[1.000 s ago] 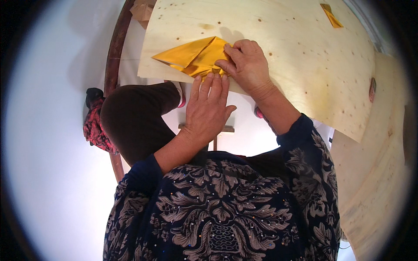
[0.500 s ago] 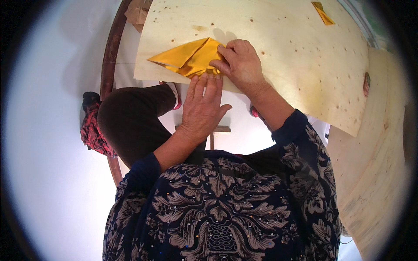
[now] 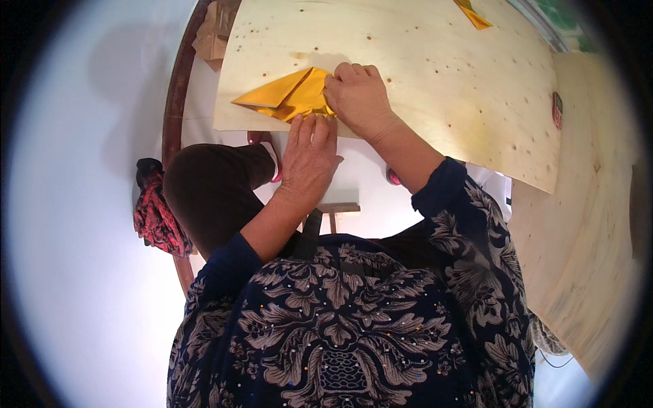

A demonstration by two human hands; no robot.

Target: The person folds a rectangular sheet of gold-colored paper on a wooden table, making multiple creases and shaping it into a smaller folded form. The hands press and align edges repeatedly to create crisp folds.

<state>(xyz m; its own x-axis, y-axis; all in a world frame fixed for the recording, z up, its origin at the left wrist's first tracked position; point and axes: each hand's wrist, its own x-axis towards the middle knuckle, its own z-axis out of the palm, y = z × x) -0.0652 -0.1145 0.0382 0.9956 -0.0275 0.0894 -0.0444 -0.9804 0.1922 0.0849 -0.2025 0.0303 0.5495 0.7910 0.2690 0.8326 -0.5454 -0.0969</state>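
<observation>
A folded piece of shiny gold paper [image 3: 291,94] lies at the near left edge of the plywood board [image 3: 435,75]. Its left end comes to a sharp point, and a flap lies across its upper face. My right hand [image 3: 362,100] is closed at the paper's right end, fingers curled and pinching; that end is partly hidden under it. Along the paper's near edge rest the fingertips of my left hand [image 3: 310,158], outstretched and side by side, with the palm off the board's edge.
Another folded gold paper piece [image 3: 473,15] lies at the board's far side. A small red and dark object [image 3: 557,110] sits by the right edge. Brown paper or cardboard [image 3: 213,37] is at the far left. A second wooden surface [image 3: 578,204] stretches along the right.
My right hand's fingers have curled in, its thumb now tucked out of sight, and the hand is slightly farther left. My left thumb has drawn in. The whole view has shifted a little.
</observation>
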